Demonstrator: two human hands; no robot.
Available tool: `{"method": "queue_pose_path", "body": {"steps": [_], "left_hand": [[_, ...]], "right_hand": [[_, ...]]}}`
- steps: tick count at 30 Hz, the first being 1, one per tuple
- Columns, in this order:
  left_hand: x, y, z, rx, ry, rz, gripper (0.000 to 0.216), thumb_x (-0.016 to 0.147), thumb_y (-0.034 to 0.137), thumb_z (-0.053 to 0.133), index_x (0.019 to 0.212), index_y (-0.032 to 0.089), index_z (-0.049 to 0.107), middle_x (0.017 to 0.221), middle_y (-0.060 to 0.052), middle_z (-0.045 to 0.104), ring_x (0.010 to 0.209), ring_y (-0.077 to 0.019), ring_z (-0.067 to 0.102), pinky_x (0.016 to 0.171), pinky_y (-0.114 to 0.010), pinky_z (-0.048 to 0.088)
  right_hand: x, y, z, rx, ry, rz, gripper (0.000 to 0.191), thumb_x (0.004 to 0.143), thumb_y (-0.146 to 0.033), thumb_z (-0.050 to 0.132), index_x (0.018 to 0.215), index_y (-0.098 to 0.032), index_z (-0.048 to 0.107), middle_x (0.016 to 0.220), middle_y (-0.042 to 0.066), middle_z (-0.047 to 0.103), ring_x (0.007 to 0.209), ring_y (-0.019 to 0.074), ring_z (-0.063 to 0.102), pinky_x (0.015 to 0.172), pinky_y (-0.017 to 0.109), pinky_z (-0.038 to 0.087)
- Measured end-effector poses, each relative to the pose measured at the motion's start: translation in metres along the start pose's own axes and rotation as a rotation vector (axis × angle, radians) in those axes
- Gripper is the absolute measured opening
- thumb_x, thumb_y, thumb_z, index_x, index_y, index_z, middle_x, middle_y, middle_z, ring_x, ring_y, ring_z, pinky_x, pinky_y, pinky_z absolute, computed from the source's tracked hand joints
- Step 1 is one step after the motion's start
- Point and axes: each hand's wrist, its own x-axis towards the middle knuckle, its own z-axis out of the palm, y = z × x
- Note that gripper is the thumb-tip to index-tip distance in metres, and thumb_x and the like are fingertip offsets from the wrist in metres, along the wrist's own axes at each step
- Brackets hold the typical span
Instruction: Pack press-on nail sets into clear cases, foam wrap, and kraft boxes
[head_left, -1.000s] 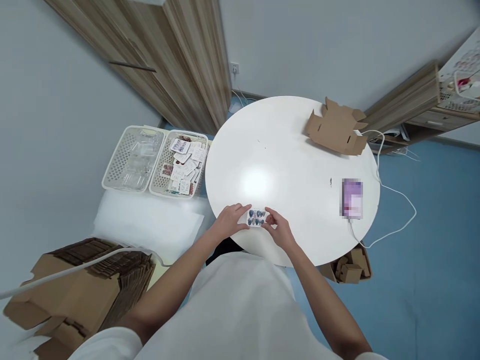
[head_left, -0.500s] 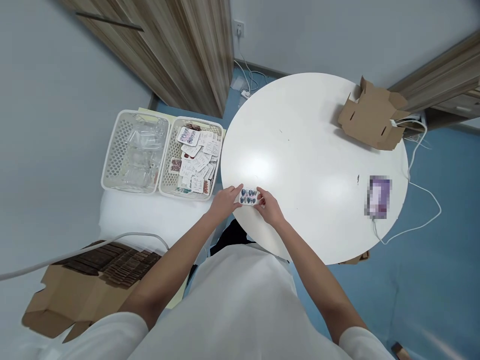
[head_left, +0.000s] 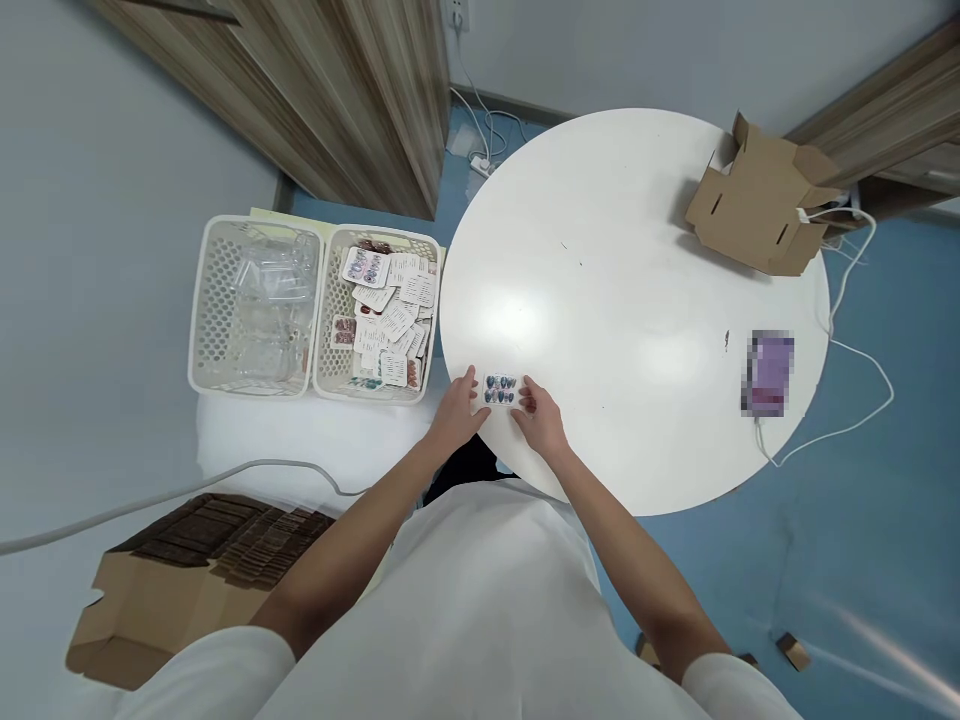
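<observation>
A small card of dark blue press-on nails (head_left: 500, 389) lies at the near edge of the round white table (head_left: 622, 300). My left hand (head_left: 459, 410) pinches its left end and my right hand (head_left: 538, 420) pinches its right end, fingers curled around the card. Both forearms reach in from below over my white top.
Two white baskets stand left of the table: one with clear plastic trays (head_left: 255, 305), one with several nail cards (head_left: 382, 315). A folded cardboard box (head_left: 761, 210) and a phone (head_left: 769, 372) on a white cable lie on the table's right. Flat cartons (head_left: 195, 565) are stacked lower left.
The view has shifted, so the table sits higher and further right in frame. Both hands stay on the nail card at the table's near edge.
</observation>
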Motion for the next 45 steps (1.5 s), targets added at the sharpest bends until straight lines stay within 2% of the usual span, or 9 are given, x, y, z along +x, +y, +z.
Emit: {"method": "queue_pose_path", "body": {"steps": [3, 7, 10, 17, 27, 35, 41, 45], "left_hand": [[-0.009, 0.0, 0.007, -0.222, 0.039, -0.028, 0.071, 0.073, 0.021, 0.053, 0.136, 0.019, 0.02, 0.127, -0.012, 0.042, 0.107, -0.0194, 0.048, 0.086, -0.033, 0.044], [-0.008, 0.003, 0.013, -0.317, 0.066, -0.025, 0.072, 0.07, 0.014, 0.05, 0.136, 0.02, 0.022, 0.135, -0.01, 0.035, 0.12, -0.0217, 0.039, 0.098, -0.039, 0.035], [0.003, 0.003, 0.009, -0.338, 0.09, -0.022, 0.075, 0.068, 0.012, 0.05, 0.136, 0.019, 0.021, 0.138, -0.009, 0.032, 0.125, -0.0228, 0.033, 0.103, -0.04, 0.029], [0.026, -0.008, -0.003, -0.373, 0.118, 0.004, 0.077, 0.068, 0.013, 0.049, 0.138, 0.02, 0.017, 0.141, -0.008, 0.028, 0.127, -0.0226, 0.029, 0.105, -0.04, 0.027], [0.023, -0.005, -0.007, -0.371, 0.118, 0.021, 0.077, 0.069, 0.014, 0.05, 0.138, 0.024, 0.017, 0.141, -0.007, 0.026, 0.128, -0.0245, 0.026, 0.104, -0.043, 0.025], [0.003, 0.004, -0.011, -0.351, 0.16, 0.029, 0.07, 0.071, 0.017, 0.049, 0.136, 0.025, 0.022, 0.137, -0.008, 0.031, 0.122, -0.0235, 0.035, 0.099, -0.041, 0.034], [-0.026, 0.009, 0.001, -0.392, 0.214, -0.011, 0.065, 0.072, 0.019, 0.051, 0.133, 0.024, 0.03, 0.134, -0.009, 0.038, 0.119, -0.0232, 0.039, 0.097, -0.04, 0.035], [-0.048, 0.017, 0.012, -0.423, 0.264, -0.025, 0.06, 0.074, 0.024, 0.051, 0.13, 0.022, 0.034, 0.131, -0.01, 0.042, 0.118, -0.022, 0.041, 0.097, -0.04, 0.035]], "right_hand": [[-0.006, 0.002, 0.004, 0.255, -0.007, 0.064, 0.062, 0.073, -0.019, 0.053, 0.13, -0.027, 0.032, 0.118, 0.006, 0.05, 0.099, 0.0161, 0.053, 0.085, 0.034, 0.046], [-0.001, -0.003, 0.011, 0.371, -0.018, 0.069, 0.062, 0.071, -0.018, 0.053, 0.129, -0.027, 0.034, 0.124, 0.007, 0.048, 0.106, 0.0163, 0.051, 0.091, 0.036, 0.042], [0.011, -0.012, 0.014, 0.396, -0.018, 0.05, 0.065, 0.07, -0.017, 0.054, 0.13, -0.027, 0.032, 0.127, 0.007, 0.046, 0.111, 0.0169, 0.049, 0.094, 0.037, 0.04], [0.034, -0.027, 0.016, 0.418, -0.053, 0.0, 0.067, 0.069, -0.016, 0.054, 0.131, -0.028, 0.029, 0.132, 0.006, 0.041, 0.116, 0.0171, 0.045, 0.096, 0.037, 0.038], [0.034, -0.026, 0.014, 0.357, -0.014, -0.032, 0.063, 0.069, -0.02, 0.056, 0.127, -0.029, 0.034, 0.13, 0.005, 0.042, 0.109, 0.0171, 0.047, 0.09, 0.036, 0.042], [-0.002, -0.018, 0.004, 0.368, 0.04, 0.017, 0.052, 0.069, -0.023, 0.055, 0.119, -0.028, 0.042, 0.126, 0.006, 0.045, 0.098, 0.0163, 0.051, 0.08, 0.034, 0.046], [-0.046, 0.002, -0.012, 0.351, 0.08, 0.097, 0.048, 0.069, -0.026, 0.055, 0.116, -0.024, 0.045, 0.117, 0.008, 0.051, 0.077, 0.013, 0.056, 0.075, 0.034, 0.047], [-0.071, 0.015, -0.029, 0.315, 0.053, 0.096, 0.045, 0.067, -0.029, 0.055, 0.112, -0.022, 0.05, 0.111, 0.007, 0.055, 0.069, 0.0117, 0.055, 0.073, 0.033, 0.047]]}}
